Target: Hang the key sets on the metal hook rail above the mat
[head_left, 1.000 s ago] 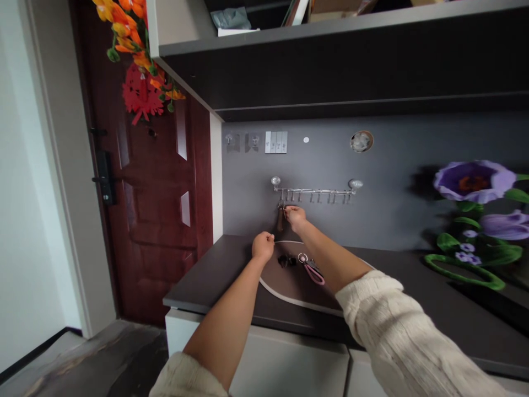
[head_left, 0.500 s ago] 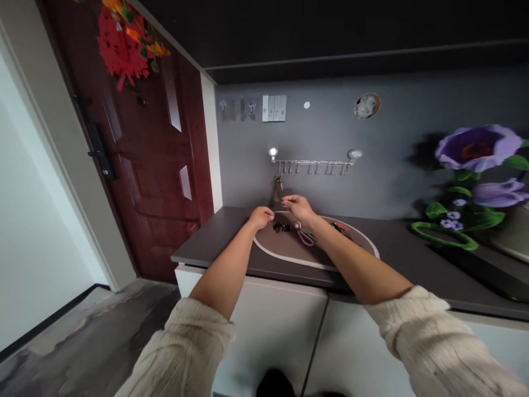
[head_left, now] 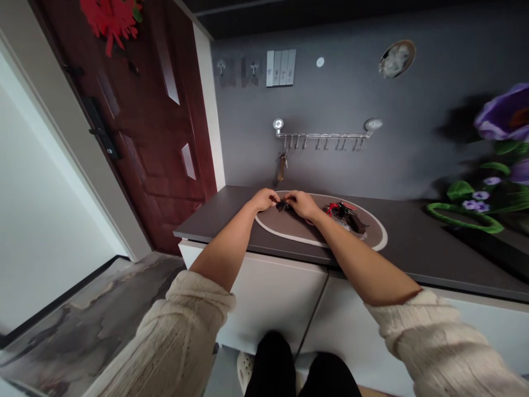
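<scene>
My left hand [head_left: 265,199] and my right hand [head_left: 302,205] meet over the left part of an oval brown mat [head_left: 297,234] with a pale rim. Between their fingertips is a small dark bunch of keys [head_left: 282,206], pinched from both sides; its details are too small to tell. Right of my right wrist lie more keys [head_left: 345,214], some with red and brown parts. Above my hands, a key set with a brown fob [head_left: 281,168] hangs at the left end of a metal hook rail [head_left: 322,135].
The mat lies on a dark countertop [head_left: 223,212] over white cabinet doors [head_left: 273,292]. A purple artificial flower [head_left: 504,118] stands at the right. Switches [head_left: 281,68] and two clear hooks are on the grey wall. A dark red door [head_left: 152,138] is at the left.
My right hand has come down to the dark keys and my left hand has moved to them, so both now touch them. The view has tilted downward.
</scene>
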### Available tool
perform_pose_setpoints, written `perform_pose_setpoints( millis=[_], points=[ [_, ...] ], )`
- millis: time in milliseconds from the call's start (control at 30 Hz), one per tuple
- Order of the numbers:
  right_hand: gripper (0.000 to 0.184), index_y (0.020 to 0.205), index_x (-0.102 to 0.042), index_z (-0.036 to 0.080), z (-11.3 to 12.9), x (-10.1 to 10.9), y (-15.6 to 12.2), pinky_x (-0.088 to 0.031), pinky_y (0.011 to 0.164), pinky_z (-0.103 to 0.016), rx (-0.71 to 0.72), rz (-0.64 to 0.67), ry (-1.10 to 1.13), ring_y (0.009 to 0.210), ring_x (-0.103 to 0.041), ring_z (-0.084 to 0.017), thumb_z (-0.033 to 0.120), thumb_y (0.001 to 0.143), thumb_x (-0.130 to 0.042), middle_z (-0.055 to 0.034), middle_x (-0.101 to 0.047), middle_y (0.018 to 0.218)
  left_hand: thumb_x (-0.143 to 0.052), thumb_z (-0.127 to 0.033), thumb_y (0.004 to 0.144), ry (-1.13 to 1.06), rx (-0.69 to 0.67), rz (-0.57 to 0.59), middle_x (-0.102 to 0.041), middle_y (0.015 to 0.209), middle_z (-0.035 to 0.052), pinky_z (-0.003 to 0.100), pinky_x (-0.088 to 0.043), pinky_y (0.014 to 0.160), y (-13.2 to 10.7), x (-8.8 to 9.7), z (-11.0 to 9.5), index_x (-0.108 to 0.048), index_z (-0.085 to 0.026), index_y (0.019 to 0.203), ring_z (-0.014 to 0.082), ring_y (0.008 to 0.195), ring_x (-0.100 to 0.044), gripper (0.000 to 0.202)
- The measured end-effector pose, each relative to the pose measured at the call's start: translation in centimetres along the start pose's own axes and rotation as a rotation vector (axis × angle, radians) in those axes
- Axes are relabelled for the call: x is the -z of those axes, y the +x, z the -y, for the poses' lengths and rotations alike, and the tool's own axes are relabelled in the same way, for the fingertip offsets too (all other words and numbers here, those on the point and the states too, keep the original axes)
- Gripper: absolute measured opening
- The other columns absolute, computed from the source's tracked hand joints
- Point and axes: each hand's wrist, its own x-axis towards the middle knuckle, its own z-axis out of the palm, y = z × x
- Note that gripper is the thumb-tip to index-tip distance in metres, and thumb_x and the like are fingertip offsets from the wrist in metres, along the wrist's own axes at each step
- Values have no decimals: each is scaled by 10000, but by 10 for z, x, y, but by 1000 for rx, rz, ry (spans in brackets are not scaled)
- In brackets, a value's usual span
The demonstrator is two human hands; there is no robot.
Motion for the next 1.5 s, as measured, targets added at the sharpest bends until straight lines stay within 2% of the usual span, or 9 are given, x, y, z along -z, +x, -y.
perform_pose_setpoints(
  millis=[300, 433, 533, 700, 867, 1133, 1500],
  points=[
    [184, 806, -655, 175, -3, -3, 1, -369, 677, -218, -5, -21, -12, 747, -557, -144, 146, 736, -487, -44, -654, 834, -551, -74, 604, 69, -42, -42, -580, 592, -5, 238, -391, 659, -3, 3, -1, -654, -128, 707, 89, 569, -476, 155],
    [172, 781, -652, 180, -7, -5, 3, -366, 660, -225, 1, -31, 33, 710, -546, -144, 130, 723, -497, -37, -650, 787, -563, -92, 612, 17, -47, -101, -578, 582, -10, 224, -385, 648, -2, 4, -1, -642, -133, 666, 85, 558, -477, 104],
    [160, 774, -650, 176, -7, -5, 3, -365, 660, -229, -3, -34, 54, 688, -538, -141, 132, 717, -507, -39, -647, 769, -550, -97, 632, -22, -7, -139, -572, 573, -7, 221, -385, 624, -1, 4, -1, -635, -119, 702, 81, 537, -471, 113],
    [148, 757, -652, 184, -5, -3, 3, -364, 669, -235, 3, -25, 52, 702, -542, -148, 145, 713, -516, -38, -647, 771, -547, -104, 643, -60, -5, -158, -562, 566, -6, 206, -372, 583, 0, 4, -3, -624, -103, 730, 71, 522, -459, 116],
    [158, 814, -643, 168, -4, -3, 3, -368, 676, -243, -15, -48, 74, 707, -543, -144, 170, 719, -517, -50, -645, 802, -567, -103, 639, -179, 23, -187, -537, 529, -23, 198, -362, 550, -1, 3, -7, -601, -98, 710, 55, 489, -441, 78],
    [170, 771, -636, 158, -4, -4, 5, -384, 647, -231, -52, -140, 325, 644, -526, -113, 275, 722, -524, -30, -637, 740, -595, -108, 646, -542, 48, -208, -522, 488, -23, 202, -366, 517, -4, 2, -18, -555, -87, 671, 50, 461, -460, 51],
    [163, 714, -614, 132, -10, -7, 9, -404, 598, -228, -85, -196, 669, 584, -512, -96, 278, 653, -573, -37, -621, 690, -642, -189, 618, -624, 32, -220, -573, 551, 0, 236, -420, 595, -6, 2, -24, -580, -81, 702, 54, 508, -496, 151]
  ],
)
